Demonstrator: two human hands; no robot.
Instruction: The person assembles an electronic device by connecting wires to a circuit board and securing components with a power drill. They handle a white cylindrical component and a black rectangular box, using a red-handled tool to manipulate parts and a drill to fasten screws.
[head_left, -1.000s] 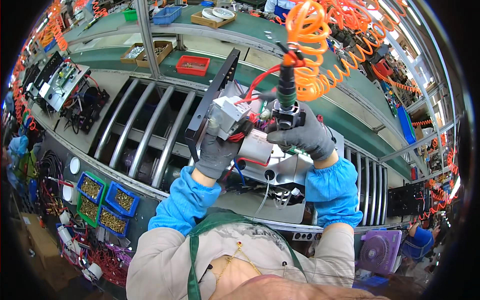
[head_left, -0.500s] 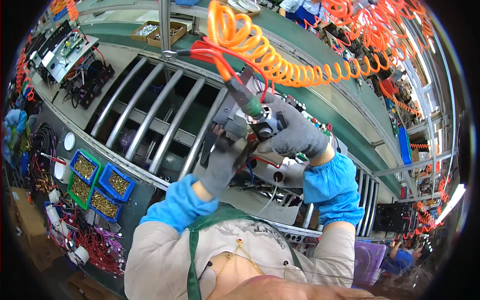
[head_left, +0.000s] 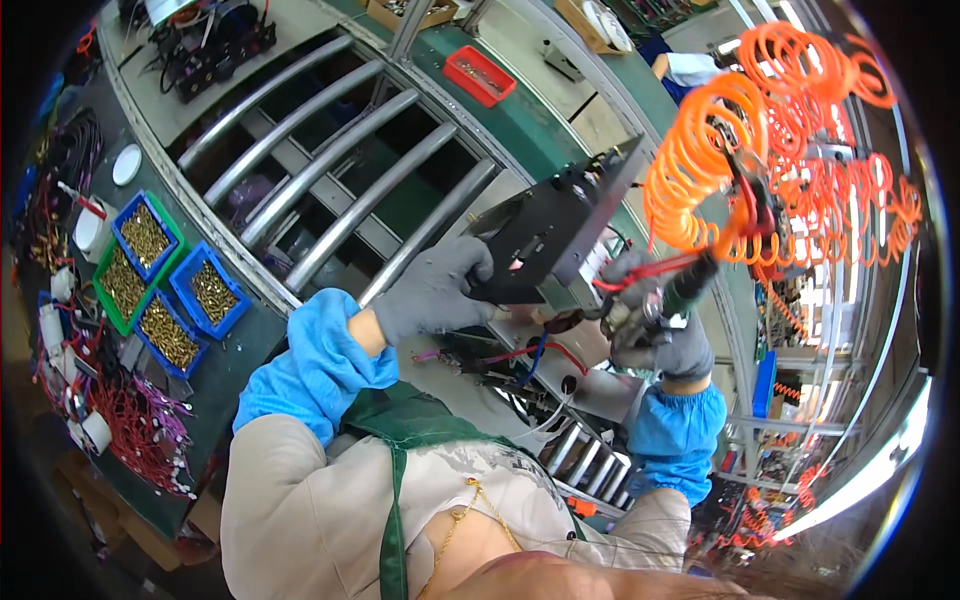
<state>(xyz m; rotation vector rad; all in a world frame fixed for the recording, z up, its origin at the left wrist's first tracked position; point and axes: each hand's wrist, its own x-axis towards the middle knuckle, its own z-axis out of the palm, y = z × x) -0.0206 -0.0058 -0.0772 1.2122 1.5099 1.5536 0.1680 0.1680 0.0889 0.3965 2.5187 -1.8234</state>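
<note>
My left hand (head_left: 435,290), in a grey glove, is closed at the near left corner of a black metal housing (head_left: 540,238), its thumb along the lower edge. The housing stands tilted, with a tall flat side panel on its right. My right hand (head_left: 670,345), also gloved, is wrapped round an air screwdriver (head_left: 688,288) with a dark green body. An orange coiled hose (head_left: 705,165) runs up from the tool. Red and blue wires (head_left: 540,355) hang below the housing. The screwdriver's tip is hidden behind my fingers.
Metal rollers (head_left: 350,160) lie left of the housing. Blue and green bins (head_left: 170,330) of brass screws stand on the left bench, above bundled red wires (head_left: 130,435). A red tray (head_left: 480,76) sits on the far green bench. Another person's arm (head_left: 690,68) shows at the back.
The view has shifted. My right hand has moved the screwdriver rightwards, away from my left hand. My left hand is now at the black housing, which stands tilted up.
</note>
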